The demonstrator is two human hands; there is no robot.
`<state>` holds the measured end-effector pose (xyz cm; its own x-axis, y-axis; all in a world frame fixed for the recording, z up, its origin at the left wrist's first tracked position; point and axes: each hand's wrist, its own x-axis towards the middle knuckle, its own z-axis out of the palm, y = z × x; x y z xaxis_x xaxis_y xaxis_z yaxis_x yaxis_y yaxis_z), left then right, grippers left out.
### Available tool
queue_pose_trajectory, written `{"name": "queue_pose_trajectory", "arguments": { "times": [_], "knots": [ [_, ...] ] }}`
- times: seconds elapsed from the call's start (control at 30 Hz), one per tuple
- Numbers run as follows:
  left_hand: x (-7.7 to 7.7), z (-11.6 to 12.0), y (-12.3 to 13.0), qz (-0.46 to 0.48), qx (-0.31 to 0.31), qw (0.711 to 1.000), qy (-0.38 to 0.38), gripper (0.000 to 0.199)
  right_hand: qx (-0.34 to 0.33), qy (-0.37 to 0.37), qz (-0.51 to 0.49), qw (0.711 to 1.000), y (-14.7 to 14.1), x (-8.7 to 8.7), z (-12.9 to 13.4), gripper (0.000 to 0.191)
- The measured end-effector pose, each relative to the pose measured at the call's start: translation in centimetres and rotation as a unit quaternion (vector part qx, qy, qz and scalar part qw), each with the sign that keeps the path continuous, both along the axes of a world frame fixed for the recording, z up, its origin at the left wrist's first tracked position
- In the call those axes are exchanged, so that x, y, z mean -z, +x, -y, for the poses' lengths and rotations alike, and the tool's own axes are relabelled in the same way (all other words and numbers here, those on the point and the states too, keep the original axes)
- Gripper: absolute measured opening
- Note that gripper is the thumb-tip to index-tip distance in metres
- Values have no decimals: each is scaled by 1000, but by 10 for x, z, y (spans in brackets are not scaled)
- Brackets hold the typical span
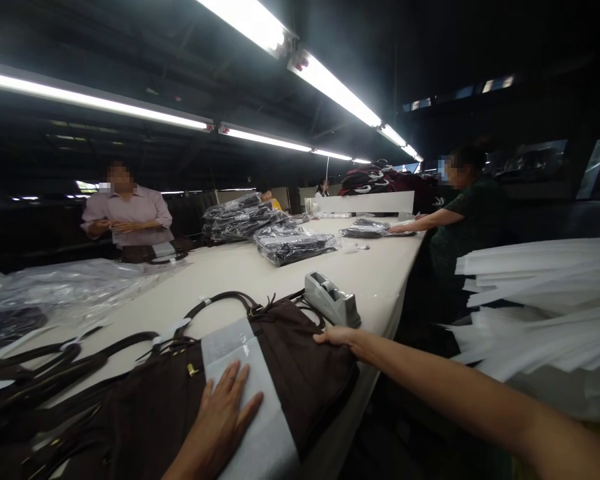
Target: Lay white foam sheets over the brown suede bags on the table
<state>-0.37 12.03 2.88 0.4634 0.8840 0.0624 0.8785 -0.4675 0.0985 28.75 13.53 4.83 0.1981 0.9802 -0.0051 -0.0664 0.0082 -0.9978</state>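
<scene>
A dark brown bag [300, 360] lies on the table with a pale grey wrapping strip [253, 400] around its middle. My left hand [225, 413] rests on the strip with its fingers spread. At the bag's right upper edge, my right hand [337, 337] has its thumb and fingers closed on the brown fabric. Just behind that hand stands a grey tape dispenser [333, 300]. More brown bags [145, 400] with dark handles overlap at the left, and a small gold fitting shows near the strip.
The cream table [380, 273] carries plastic-wrapped packs [290, 243] farther back. Clear plastic [80, 287] lies at left. White sheets [545, 307] are stacked at right. One person [130, 217] stands across the table; another [470, 207] reaches over its right edge.
</scene>
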Motion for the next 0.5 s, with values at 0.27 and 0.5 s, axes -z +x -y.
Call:
{"name": "queue_pose_trajectory", "arguments": {
  "times": [0.27,0.5],
  "knots": [
    [-5,1,2,-25,-11,999,-21,72,-34,-51,189,980,6,5,-9,39],
    [-4,2,1,-27,1,1000,-12,70,-14,-15,360,933,2,-26,1,26]
  ]
}}
